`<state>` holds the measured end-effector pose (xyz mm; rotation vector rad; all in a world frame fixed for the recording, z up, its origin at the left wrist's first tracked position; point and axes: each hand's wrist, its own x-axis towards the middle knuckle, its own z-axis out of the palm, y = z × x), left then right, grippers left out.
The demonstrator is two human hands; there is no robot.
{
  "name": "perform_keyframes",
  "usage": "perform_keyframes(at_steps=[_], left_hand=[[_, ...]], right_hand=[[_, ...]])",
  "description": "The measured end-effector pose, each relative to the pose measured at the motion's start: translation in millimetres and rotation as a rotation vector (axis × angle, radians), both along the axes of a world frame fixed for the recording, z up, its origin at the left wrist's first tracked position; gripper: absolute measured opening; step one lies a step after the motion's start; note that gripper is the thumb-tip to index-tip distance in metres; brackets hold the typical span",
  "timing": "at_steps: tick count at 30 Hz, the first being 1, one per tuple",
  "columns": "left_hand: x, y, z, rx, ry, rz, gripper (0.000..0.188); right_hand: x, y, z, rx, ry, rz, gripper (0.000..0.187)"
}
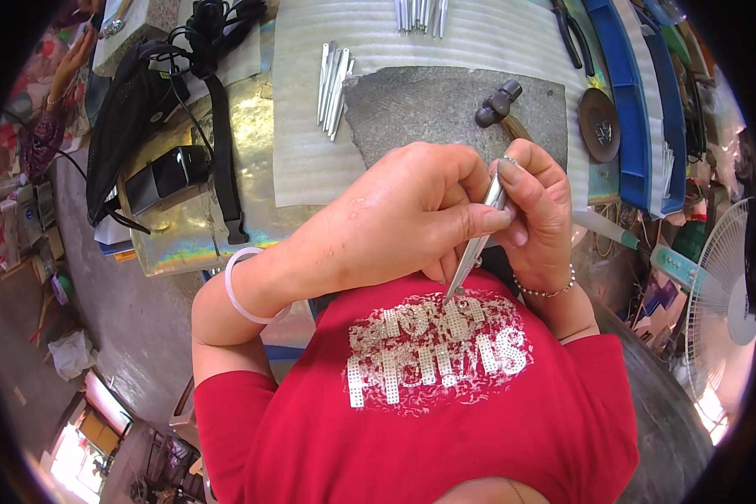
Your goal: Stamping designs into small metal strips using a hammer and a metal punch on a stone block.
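Observation:
Close in front of my chest, both hands hold slim, shiny metal tweezers [472, 250], their tapered point angled down toward my red shirt. My left hand [424, 210], coming in from the left with a pale bangle on its arm, presses its thumb along the middle of the metal. The right hand [539, 206] pinches the upper end between thumb and fingers; a beaded bracelet circles that wrist. Just beyond the hands, a hammer [500, 105] with a dark head and wooden handle lies on a grey stone slab [403, 109].
Slim metal pieces [334, 91] lie left of the slab, with another bunch [422, 17] behind it. At right are a round brown dish [592, 139] of small silvery bits, pliers [571, 34], a blue tray [626, 92] and a fan [727, 307]. A black strap [224, 160] lies left.

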<state>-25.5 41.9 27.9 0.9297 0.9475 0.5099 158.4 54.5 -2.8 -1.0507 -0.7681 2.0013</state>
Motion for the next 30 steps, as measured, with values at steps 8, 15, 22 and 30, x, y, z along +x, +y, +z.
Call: perform_keyframes(at_steps=[8, 15, 22, 30], left_hand=[[9.4, 4.1, 0.4, -0.059, -0.084, -0.033, 0.024], [13.1, -0.1, -2.9, -0.099, -0.081, -0.019, 0.024], [14.2, 0.4, -7.3, -0.127, -0.074, 0.031, 0.022], [9.4, -6.4, -13.5, 0.038, -0.078, 0.083, 0.018]], right_hand=[[11.0, -7.0, 0.6, -0.059, 0.086, -0.034, 0.015], [12.2, -12.3, -0.1, -0.095, 0.06, -0.049, 0.015], [11.5, -7.7, -3.3, -0.118, 0.052, -0.027, 0.016], [22.1, 16.1, 6.0, 0.123, -0.083, 0.104, 0.017]])
